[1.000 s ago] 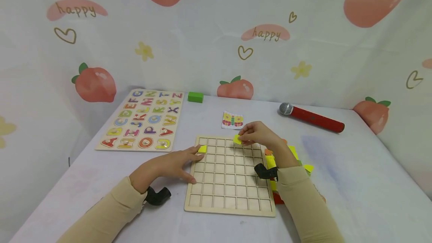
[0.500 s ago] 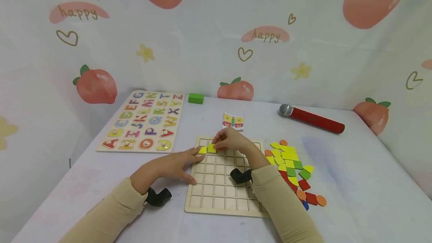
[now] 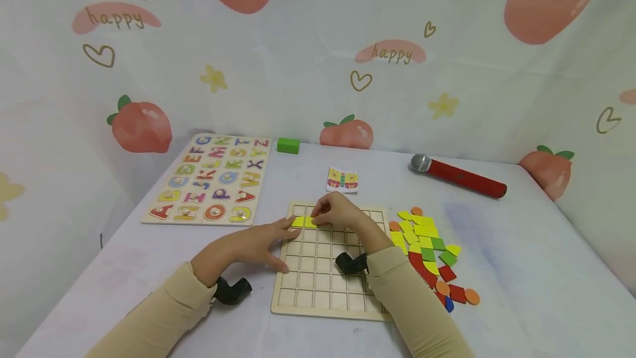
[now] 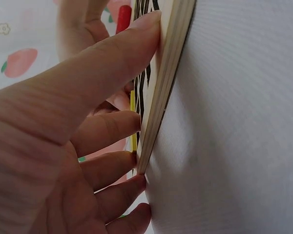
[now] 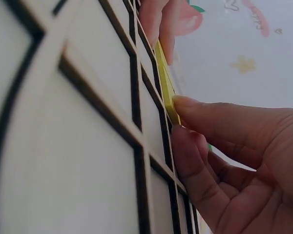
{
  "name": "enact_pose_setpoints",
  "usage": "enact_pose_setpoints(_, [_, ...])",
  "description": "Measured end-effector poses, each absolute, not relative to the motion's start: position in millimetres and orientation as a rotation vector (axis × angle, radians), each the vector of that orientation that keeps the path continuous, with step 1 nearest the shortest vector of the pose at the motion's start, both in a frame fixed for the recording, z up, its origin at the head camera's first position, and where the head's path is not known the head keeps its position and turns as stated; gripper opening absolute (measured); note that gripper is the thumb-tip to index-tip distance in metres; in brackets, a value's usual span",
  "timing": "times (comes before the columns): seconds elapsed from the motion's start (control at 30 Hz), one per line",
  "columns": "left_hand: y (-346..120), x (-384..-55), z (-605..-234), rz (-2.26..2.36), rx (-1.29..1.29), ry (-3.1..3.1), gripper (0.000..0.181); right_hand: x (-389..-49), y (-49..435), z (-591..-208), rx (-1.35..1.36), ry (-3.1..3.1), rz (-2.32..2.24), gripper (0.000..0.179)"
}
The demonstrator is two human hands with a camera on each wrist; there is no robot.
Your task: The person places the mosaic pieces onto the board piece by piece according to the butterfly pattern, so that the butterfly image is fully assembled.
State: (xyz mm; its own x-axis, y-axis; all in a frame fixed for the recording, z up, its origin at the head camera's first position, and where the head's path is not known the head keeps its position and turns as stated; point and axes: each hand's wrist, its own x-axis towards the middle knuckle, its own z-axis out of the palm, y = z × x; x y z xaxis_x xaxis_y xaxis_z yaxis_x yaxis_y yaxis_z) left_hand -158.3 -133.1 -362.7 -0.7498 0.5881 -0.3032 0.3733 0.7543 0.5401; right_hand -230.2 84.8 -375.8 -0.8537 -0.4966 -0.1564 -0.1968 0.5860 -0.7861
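Note:
A wooden grid board [image 3: 301, 295] lies on the table in the head view. In its second row from the far side, two yellow square tiles sit side by side at the left. The right one [image 3: 310, 222] is pinched at its right edge by my right hand [image 3: 340, 213]; the right wrist view shows thumb and finger at the tile [image 5: 168, 92]. My left hand [image 3: 258, 242] rests spread on the board's left edge, fingertips near the left tile [image 3: 297, 221]. In the left wrist view its thumb [image 4: 115, 53] touches the board's rim [image 4: 161, 92].
Right of the board lie loose yellow, green, red, orange and blue pieces [image 3: 426, 231]. Behind it is a small pattern card [image 3: 343, 180]. An alphabet puzzle board [image 3: 206, 181], a green block [image 3: 288, 145] and a red microphone [image 3: 459, 177] stand farther back.
My right hand has carried a yellow tile leftward across the board and brought it down beside the first one. In the last half second it has shifted slightly. My left hand stays put.

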Motion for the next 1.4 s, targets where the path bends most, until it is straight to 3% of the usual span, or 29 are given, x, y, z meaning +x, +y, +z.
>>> enact_pose_setpoints(0.47, [-133,-159,-365,0.644,0.721,2.481,0.079,-224,136,-359,-0.577,2.458,-1.175,0.018])
enact_pose_setpoints(0.93, [-133,-158,-367,0.611,0.719,2.504,0.08,-226,235,-354,-0.189,2.651,-1.094,0.031])
enact_pose_setpoints(1.17, [-132,-158,-367,0.6,0.706,2.509,0.081,-225,255,-358,-0.012,2.688,-1.01,0.032])
enact_pose_setpoints(1.4, [-133,-158,-366,0.617,0.715,2.5,0.081,-224,259,-365,-0.014,2.688,-1.047,0.026])
